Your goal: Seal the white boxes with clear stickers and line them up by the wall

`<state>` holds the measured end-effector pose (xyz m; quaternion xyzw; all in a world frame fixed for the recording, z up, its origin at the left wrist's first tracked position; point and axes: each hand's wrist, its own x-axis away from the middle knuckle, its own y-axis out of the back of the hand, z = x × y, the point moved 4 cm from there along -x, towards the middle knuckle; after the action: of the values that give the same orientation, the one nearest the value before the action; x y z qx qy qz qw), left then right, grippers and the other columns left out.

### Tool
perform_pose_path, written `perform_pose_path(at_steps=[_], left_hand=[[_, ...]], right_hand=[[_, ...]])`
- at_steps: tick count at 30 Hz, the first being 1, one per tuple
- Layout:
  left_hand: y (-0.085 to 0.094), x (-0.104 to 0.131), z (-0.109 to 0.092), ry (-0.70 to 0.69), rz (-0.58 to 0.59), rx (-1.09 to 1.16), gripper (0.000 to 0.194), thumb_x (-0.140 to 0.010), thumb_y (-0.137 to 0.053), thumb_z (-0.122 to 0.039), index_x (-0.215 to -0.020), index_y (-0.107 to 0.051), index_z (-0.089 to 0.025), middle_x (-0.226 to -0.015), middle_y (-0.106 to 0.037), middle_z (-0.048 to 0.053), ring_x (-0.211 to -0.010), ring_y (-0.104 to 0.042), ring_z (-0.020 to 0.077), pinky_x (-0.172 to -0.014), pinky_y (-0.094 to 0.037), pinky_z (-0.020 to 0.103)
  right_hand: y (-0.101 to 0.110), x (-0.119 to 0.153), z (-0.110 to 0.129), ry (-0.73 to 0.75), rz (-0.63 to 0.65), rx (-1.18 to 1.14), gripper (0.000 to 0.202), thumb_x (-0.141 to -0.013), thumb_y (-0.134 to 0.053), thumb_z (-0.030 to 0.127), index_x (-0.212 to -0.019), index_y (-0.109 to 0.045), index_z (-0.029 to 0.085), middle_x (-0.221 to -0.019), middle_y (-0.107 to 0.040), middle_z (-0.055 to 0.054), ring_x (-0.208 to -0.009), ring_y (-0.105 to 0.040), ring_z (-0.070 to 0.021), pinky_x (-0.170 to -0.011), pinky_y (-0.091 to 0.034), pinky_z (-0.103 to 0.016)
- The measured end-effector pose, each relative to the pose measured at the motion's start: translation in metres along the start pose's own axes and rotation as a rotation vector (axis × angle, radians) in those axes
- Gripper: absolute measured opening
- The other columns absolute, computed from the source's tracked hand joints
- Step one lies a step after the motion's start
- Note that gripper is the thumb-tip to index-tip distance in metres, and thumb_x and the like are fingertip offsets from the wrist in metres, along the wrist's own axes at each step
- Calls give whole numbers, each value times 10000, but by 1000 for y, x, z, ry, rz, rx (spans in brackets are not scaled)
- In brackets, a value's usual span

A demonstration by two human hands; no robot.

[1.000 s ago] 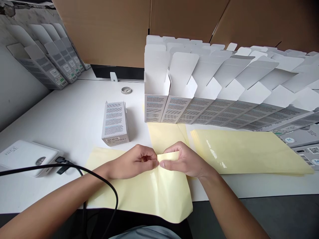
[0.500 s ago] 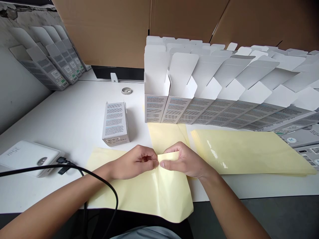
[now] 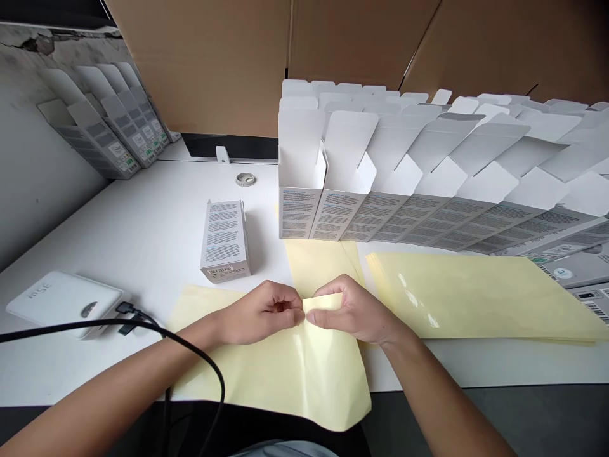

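Note:
A glossy pale yellow sheet (image 3: 333, 374) lies in front of me, its near right corner curling over the table's front edge. My right hand (image 3: 361, 312) is closed on the sheet's far edge, thumb on top and fingers behind. Right beside it, my left hand (image 3: 266, 314) pinches at the same edge, its fingertips almost meeting my right thumb. Whether a thin film is between the left fingertips is too small to tell. Beyond my left hand stands a grey printed box (image 3: 223, 233). A stack of yellow sheets (image 3: 480, 298) lies to the right of my right hand.
A row of grey boxes with raised white flaps (image 3: 347, 212) stands at the back right. More boxes (image 3: 102, 139) lean at the far left. A white power bank (image 3: 61, 301) sits at the left, and a black cable (image 3: 190, 343) crosses over my left forearm. Cardboard (image 3: 204, 70) rises behind.
The view has shifted slightly, so everything sits a little lower and further right. Both hands keep nearly the same hold at the sheet's edge.

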<state>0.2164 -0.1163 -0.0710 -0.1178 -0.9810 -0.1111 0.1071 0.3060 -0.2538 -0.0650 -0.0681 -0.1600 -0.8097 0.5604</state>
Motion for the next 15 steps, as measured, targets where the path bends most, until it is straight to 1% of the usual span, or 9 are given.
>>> perform_pose_path(at_steps=[3, 6, 8, 10, 11, 13, 15], left_hand=[[0, 0, 0, 0, 3, 8, 198, -862, -542, -291, -760, -588, -128, -679, -475, -14, -651, -397, 110, -604, -325, 246], [0, 0, -1, -13, 6, 16, 146, -830, -538, -245, -767, -598, -128, -686, -500, -10, -657, -416, 110, -614, -341, 242], [0, 0, -2, -25, 7, 16, 122, -814, -538, -220, -764, -602, -129, -686, -513, -10, -651, -424, 107, -615, -349, 237], [0, 0, -2, -33, 3, 22, 104, -802, -537, -199, -759, -605, -133, -686, -527, -10, -649, -434, 105, -619, -359, 232], [0, 0, -2, -35, 1, 27, 97, -795, -535, -189, -759, -606, -134, -687, -532, -11, -650, -439, 105, -622, -363, 231], [0, 0, -2, -37, -4, 37, 94, -784, -530, -174, -765, -612, -134, -686, -538, -11, -654, -450, 105, -630, -371, 231], [0, 0, -3, -36, -3, 40, 97, -782, -528, -173, -766, -615, -131, -688, -541, -10, -658, -460, 108, -636, -376, 235]], right_hand=[[1, 0, -3, -69, -55, -7, 403, -699, -708, 335, -519, -371, 207, -518, -289, 78, -513, -300, -73, -456, -224, -225], [2, 1, -7, -124, -123, -29, 312, -635, -768, 353, -585, -505, 193, -542, -445, 55, -537, -432, -107, -469, -321, -233], [5, 2, -10, -138, -215, -33, 292, -590, -808, 348, -666, -577, 188, -615, -550, 27, -596, -520, -142, -499, -388, -248], [8, 4, -14, -157, -314, -36, 340, -552, -841, 342, -758, -619, 187, -726, -628, -5, -683, -588, -180, -546, -445, -266], [9, 4, -15, -168, -341, -43, 372, -543, -849, 342, -799, -629, 187, -770, -649, -17, -717, -609, -195, -565, -465, -274], [8, 4, -15, -178, -325, -62, 387, -549, -847, 345, -827, -632, 183, -780, -658, -19, -723, -623, -204, -567, -475, -280], [5, 3, -13, -164, -254, -68, 337, -569, -832, 337, -781, -625, 178, -708, -632, -1, -666, -605, -186, -530, -448, -267]])
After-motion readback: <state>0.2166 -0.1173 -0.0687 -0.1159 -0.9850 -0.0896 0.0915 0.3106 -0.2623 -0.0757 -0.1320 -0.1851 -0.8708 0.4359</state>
